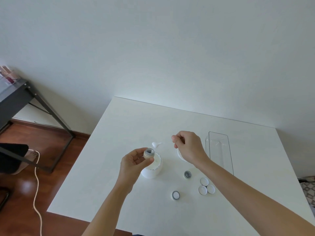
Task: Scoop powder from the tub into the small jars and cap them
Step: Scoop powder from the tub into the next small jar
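**One head-worn view, looking down and forward**

We have a single wide-angle camera, worn on the head, facing forward and steeply down over a white table (238,193). It sits close above our forearms, and the frame's upper half takes in the wall (153,48) beyond.

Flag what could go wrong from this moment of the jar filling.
1. The left hand holds the small jar tilted above the open tub; powder inside could tip out.
2. The right forearm crosses just above the three loose caps and an open jar; drawing back may knock them.
3. The scoop lies on the table beside the tub, possibly shedding powder.
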A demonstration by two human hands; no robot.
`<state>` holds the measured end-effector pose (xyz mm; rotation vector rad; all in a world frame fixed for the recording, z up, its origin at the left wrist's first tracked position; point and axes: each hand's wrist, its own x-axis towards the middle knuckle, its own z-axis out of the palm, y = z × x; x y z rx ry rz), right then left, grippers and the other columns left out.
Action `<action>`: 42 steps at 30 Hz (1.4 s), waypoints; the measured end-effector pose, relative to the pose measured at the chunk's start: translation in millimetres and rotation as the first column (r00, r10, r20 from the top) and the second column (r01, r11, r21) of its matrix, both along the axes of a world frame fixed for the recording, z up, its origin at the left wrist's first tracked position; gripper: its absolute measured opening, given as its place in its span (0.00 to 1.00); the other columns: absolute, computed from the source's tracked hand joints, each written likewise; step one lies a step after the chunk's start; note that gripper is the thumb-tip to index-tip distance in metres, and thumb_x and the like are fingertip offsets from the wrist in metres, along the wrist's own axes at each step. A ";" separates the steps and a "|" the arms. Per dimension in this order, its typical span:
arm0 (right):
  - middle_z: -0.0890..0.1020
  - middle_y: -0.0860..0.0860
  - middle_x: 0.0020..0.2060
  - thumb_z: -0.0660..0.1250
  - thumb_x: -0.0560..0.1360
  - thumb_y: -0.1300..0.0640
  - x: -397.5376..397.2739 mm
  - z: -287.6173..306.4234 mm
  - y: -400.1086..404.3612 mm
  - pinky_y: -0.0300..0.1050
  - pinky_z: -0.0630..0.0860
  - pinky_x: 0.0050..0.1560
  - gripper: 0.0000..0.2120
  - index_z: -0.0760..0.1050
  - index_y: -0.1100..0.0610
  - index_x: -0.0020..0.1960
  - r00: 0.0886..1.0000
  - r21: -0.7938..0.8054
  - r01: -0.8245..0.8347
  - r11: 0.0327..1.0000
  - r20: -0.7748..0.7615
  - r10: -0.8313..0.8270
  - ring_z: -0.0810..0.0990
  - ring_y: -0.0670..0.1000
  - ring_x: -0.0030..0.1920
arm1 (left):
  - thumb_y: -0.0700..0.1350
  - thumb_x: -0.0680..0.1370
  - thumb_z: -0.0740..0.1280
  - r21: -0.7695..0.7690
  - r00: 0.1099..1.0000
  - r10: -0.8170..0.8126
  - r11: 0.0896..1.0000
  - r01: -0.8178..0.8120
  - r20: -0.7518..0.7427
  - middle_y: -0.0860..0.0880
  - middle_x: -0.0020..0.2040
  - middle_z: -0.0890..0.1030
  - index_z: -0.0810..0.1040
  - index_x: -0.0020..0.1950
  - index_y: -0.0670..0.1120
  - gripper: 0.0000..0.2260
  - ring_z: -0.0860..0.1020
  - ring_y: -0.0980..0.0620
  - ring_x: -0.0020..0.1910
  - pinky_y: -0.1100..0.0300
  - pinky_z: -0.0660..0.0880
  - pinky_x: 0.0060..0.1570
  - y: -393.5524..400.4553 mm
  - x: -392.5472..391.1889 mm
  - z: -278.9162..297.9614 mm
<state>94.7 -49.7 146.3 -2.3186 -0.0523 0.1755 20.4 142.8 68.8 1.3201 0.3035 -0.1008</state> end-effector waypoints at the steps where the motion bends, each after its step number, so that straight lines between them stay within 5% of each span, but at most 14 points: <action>1: 0.82 0.48 0.32 0.63 0.79 0.55 -1.8 -0.4 1.2 0.37 0.70 0.32 0.12 0.77 0.61 0.40 0.999 0.009 0.002 1.000 0.034 -0.002 0.73 0.41 0.29 | 0.35 0.73 0.76 -0.013 1.000 -0.006 1.000 0.006 0.002 0.47 0.52 0.88 0.85 0.55 0.47 0.13 0.85 0.51 0.54 0.65 0.78 0.50 -0.9 -0.2 1.3; 9: 0.81 0.50 0.31 0.65 0.78 0.61 -16.8 -5.1 7.6 0.27 0.67 0.31 0.09 0.75 0.61 0.40 0.960 0.109 -0.107 0.988 0.268 0.074 0.75 0.38 0.30 | 0.47 0.68 0.79 -0.071 0.999 -0.048 0.996 0.047 -0.013 0.44 0.53 0.87 0.86 0.55 0.50 0.16 0.85 0.47 0.56 0.58 0.78 0.56 -4.7 -0.6 11.4; 17: 0.75 0.50 0.31 0.61 0.79 0.57 -25.7 -8.2 1.9 0.35 0.68 0.37 0.12 0.76 0.62 0.41 0.753 -0.163 -0.294 0.942 0.568 0.333 0.70 0.49 0.35 | 0.53 0.65 0.80 -0.107 0.998 -0.048 0.993 0.045 -0.029 0.42 0.53 0.87 0.86 0.54 0.49 0.19 0.84 0.44 0.57 0.48 0.76 0.63 -4.6 0.1 16.7; 24: 0.76 0.53 0.31 0.68 0.74 0.65 -24.9 -5.0 -5.8 0.40 0.73 0.36 0.05 0.79 0.64 0.40 0.633 -0.300 -0.330 0.895 0.633 0.446 0.73 0.54 0.34 | 0.51 0.64 0.80 -0.127 0.999 -0.030 0.992 0.025 -0.044 0.41 0.53 0.87 0.86 0.54 0.47 0.20 0.84 0.44 0.57 0.50 0.77 0.62 -4.4 2.1 16.2; 31: 0.76 0.52 0.31 0.64 0.78 0.61 -23.9 -5.5 -10.1 0.38 0.71 0.38 0.09 0.79 0.64 0.41 0.662 -0.265 -0.306 0.914 0.631 0.405 0.71 0.52 0.35 | 0.49 0.62 0.81 -0.124 0.999 0.011 0.992 -0.017 -0.047 0.39 0.52 0.87 0.84 0.55 0.42 0.24 0.84 0.41 0.57 0.49 0.77 0.62 -2.9 4.9 12.8; 35: 0.77 0.49 0.33 0.60 0.79 0.58 -23.2 -5.1 -10.9 0.32 0.67 0.37 0.11 0.77 0.61 0.42 0.769 -0.116 -0.257 0.959 0.577 0.276 0.71 0.46 0.35 | 0.48 0.61 0.81 -0.128 0.998 0.045 0.990 -0.050 -0.048 0.38 0.53 0.86 0.82 0.56 0.40 0.26 0.83 0.39 0.58 0.47 0.77 0.63 -1.0 4.3 10.3; 39: 0.82 0.46 0.32 0.64 0.78 0.63 -18.0 -9.7 -10.7 0.27 0.66 0.31 0.07 0.77 0.57 0.41 0.940 0.156 -0.077 0.985 0.342 0.019 0.76 0.41 0.31 | 0.41 0.66 0.81 -0.151 0.998 0.052 0.987 -0.058 -0.043 0.39 0.55 0.85 0.80 0.57 0.38 0.23 0.83 0.40 0.58 0.48 0.77 0.62 5.3 2.3 5.8; 42: 0.84 0.46 0.33 0.66 0.77 0.60 -9.9 -19.3 -8.4 0.28 0.66 0.27 0.08 0.79 0.56 0.40 0.994 0.177 0.008 0.984 0.105 -0.027 0.72 0.40 0.24 | 0.40 0.68 0.78 -0.173 0.998 0.046 0.984 -0.051 -0.033 0.41 0.57 0.85 0.79 0.60 0.38 0.22 0.84 0.42 0.58 0.53 0.80 0.59 11.7 -1.8 1.3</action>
